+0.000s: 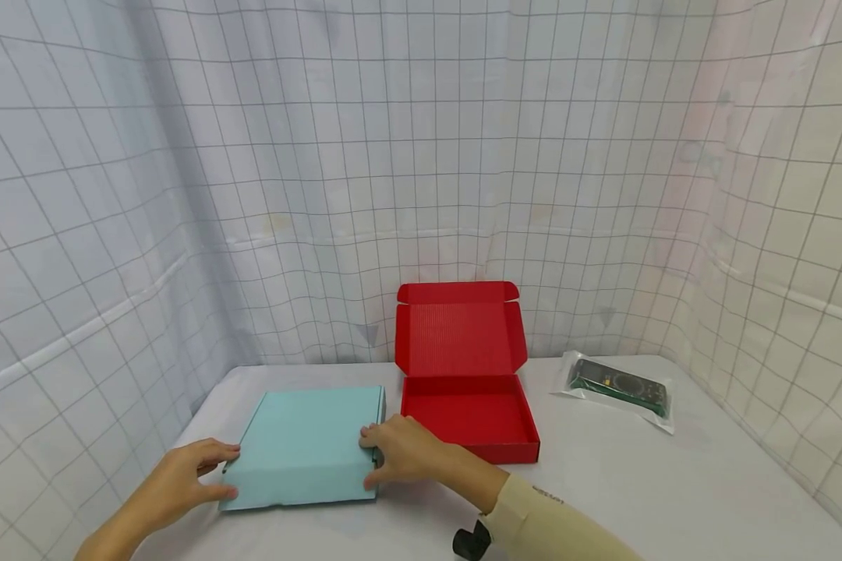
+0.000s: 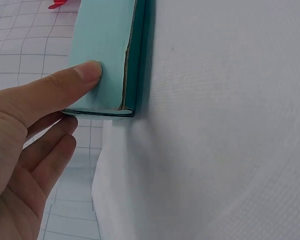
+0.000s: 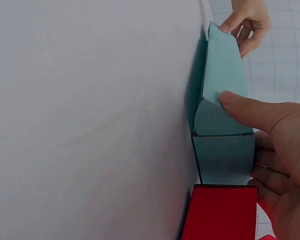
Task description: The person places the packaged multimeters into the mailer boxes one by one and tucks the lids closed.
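We hold the closed teal box [image 1: 309, 444] at its two near corners. Our left hand [image 1: 182, 475] grips the near left corner, thumb on the front wall and fingers over the lid edge; in the left wrist view the thumb [image 2: 65, 82] presses flat against the teal front wall just beside the corner seam, with the other fingers curled behind the edge. Our right hand [image 1: 403, 448] clasps the near right corner, fingers lying over the lid and thumb on the front wall; the right wrist view shows the thumb [image 3: 245, 107] pressing on the front wall where a side flap meets it. The teal box lies flat on the white table [image 1: 673, 483], toward its left front part.

Just beside the teal box on the right stands a red box [image 1: 466, 421], open, its lid [image 1: 459, 327] upright against the gridded white backdrop [image 1: 421, 156]. Well apart to the right, near the back corner, lies a dark green device sealed in a clear plastic bag [image 1: 617, 386]. A small black object [image 1: 472, 540] shows under our right forearm at the lower edge.
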`<state>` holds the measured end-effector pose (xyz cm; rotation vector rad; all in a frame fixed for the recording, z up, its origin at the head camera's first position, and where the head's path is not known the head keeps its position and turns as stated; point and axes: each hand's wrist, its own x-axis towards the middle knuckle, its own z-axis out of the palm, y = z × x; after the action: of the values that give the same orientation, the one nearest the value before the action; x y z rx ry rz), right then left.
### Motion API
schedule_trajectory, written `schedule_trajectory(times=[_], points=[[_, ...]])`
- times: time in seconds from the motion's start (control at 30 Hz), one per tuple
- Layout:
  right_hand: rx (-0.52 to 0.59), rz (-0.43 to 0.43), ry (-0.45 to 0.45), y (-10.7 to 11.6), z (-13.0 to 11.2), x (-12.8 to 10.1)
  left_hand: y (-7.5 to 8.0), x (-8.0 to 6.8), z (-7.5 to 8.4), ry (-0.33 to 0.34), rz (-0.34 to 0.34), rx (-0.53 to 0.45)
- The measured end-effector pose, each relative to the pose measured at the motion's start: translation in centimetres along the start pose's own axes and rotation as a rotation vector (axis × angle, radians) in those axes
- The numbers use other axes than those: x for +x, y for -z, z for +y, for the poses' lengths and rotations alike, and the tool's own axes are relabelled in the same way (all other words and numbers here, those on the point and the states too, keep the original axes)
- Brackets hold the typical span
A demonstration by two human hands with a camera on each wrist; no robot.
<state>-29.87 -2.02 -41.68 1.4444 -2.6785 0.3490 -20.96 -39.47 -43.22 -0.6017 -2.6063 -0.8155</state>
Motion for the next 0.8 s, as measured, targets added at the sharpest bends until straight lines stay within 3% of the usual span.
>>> schedule_trajectory(times=[0.37,0.8], points=[[-0.039,0.062,0.039,-0.9,0.4,0.2,-0.7,0.4,0.2,0.032,0.086,0.114],[-0.129,0.165,0.169,-1.6,0.6,0.4,-1.1,0.6,0.5,0.017,0.131,0.212]])
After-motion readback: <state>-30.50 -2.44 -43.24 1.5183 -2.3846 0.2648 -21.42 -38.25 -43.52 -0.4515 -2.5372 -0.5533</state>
